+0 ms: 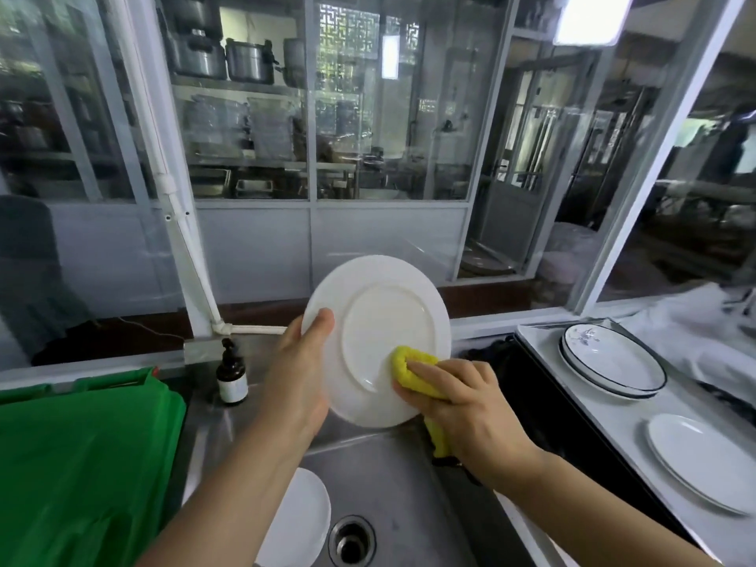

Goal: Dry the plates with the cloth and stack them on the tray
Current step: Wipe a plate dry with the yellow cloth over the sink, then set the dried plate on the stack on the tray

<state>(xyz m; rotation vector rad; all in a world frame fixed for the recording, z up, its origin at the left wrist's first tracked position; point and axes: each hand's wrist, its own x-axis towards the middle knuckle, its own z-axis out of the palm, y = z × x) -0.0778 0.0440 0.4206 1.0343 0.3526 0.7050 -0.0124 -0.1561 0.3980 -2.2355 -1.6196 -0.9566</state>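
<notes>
Drying underway: left hand [300,374] gripping round white ceramic plate [378,341], right hand [462,399] pinching crumpled yellow cloth [411,368] against its underside; next, probably stacking on grey tray [605,419], right.

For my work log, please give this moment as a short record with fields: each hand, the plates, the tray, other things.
left hand: left hand grips the rim of the white plate, its underside toward the camera
right hand: right hand presses the yellow cloth on the plate's underside
tray: tray at right holds blue-rimmed plates and a plain white plate
sink: sink holds another white plate
other: brown pump bottle, green bag
</notes>
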